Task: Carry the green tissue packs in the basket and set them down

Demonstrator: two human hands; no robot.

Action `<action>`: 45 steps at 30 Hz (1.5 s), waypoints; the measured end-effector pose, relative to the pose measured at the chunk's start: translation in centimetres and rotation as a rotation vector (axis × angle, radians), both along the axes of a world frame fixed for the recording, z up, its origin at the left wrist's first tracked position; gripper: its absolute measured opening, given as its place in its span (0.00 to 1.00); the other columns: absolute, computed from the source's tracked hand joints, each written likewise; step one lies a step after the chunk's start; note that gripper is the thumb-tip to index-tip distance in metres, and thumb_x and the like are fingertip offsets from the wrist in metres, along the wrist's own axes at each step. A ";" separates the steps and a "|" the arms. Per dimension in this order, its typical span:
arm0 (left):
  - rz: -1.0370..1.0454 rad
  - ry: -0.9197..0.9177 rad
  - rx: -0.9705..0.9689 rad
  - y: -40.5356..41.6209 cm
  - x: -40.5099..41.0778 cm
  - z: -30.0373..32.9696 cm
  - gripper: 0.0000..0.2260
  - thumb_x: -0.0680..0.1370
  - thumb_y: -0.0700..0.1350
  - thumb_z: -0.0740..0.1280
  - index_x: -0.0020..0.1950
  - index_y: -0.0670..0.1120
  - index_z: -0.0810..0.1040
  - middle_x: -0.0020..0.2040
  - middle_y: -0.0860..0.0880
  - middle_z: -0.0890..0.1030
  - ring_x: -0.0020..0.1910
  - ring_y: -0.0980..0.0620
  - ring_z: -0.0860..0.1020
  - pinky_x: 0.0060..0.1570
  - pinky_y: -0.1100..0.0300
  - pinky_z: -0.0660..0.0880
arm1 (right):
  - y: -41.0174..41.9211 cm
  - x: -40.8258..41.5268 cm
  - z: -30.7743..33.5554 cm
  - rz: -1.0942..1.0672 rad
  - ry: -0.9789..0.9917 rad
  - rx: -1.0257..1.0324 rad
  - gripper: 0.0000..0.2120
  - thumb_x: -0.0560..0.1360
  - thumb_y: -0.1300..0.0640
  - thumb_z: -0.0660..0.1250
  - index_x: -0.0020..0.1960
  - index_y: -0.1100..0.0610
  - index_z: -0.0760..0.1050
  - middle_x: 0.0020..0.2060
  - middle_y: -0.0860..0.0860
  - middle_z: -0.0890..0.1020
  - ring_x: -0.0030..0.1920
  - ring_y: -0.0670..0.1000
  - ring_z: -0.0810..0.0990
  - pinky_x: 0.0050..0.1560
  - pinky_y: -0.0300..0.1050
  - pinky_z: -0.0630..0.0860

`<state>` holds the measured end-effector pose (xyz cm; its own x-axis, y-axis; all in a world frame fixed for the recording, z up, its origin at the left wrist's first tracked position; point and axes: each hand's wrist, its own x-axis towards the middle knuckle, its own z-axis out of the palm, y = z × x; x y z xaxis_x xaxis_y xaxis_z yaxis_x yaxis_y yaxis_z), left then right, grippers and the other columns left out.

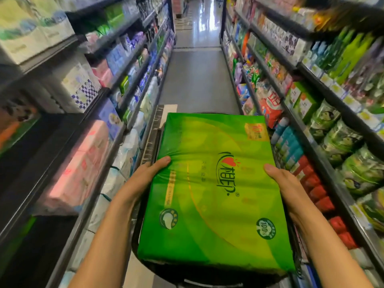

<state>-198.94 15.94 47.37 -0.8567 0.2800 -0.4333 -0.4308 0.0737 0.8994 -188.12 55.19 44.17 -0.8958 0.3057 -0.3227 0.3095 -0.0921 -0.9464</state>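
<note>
Green plastic-wrapped tissue pack (pixel 216 183), red heart logo, gripped by left hand (pixel 145 173), right hand (pixel 284 179)

A narrow shop aisle runs straight ahead between two tall runs of dark metal shelving (pixel 116 84), both packed with wrapped goods. On the left stand pink (pixel 83 163) and white tissue packs; on the right, green bags (pixel 340 138) and red packets (pixel 318 183). The floor (pixel 197 75) is grey and smooth, and farther off it turns glossy, reflecting bright overhead light (pixel 214 15)
</note>
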 end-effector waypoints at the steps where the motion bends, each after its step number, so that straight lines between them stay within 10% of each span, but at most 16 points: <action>1: 0.007 -0.001 0.003 1.3 -1.5 0.3 0.50 0.54 0.68 0.84 0.68 0.41 0.78 0.60 0.40 0.85 0.59 0.37 0.84 0.65 0.38 0.76 | 1.6 -2.3 -0.1 0.005 -0.009 0.020 0.55 0.61 0.26 0.77 0.78 0.55 0.66 0.72 0.55 0.76 0.69 0.57 0.77 0.69 0.64 0.73; 23: 0.099 -0.077 -0.038 10.4 -45.5 -4.7 0.50 0.59 0.72 0.80 0.73 0.45 0.74 0.66 0.43 0.82 0.60 0.39 0.83 0.63 0.38 0.77 | 12.4 -47.2 1.1 0.074 -0.062 0.101 0.50 0.61 0.25 0.74 0.73 0.56 0.73 0.66 0.52 0.82 0.63 0.53 0.82 0.66 0.58 0.76; 35: 0.097 0.057 -0.009 17.1 -65.2 1.4 0.53 0.45 0.73 0.81 0.62 0.43 0.81 0.51 0.47 0.88 0.49 0.47 0.87 0.54 0.51 0.80 | 16.0 -67.5 3.7 0.108 0.011 0.040 0.46 0.62 0.28 0.77 0.73 0.51 0.73 0.65 0.54 0.82 0.63 0.57 0.83 0.66 0.62 0.76; 45: 0.251 0.001 -0.133 21.4 -84.3 -4.4 0.50 0.57 0.76 0.77 0.71 0.47 0.77 0.65 0.46 0.83 0.61 0.44 0.83 0.65 0.47 0.76 | 24.4 -94.0 -3.6 0.264 -0.086 0.158 0.44 0.64 0.23 0.72 0.69 0.50 0.76 0.62 0.51 0.83 0.65 0.55 0.81 0.68 0.63 0.73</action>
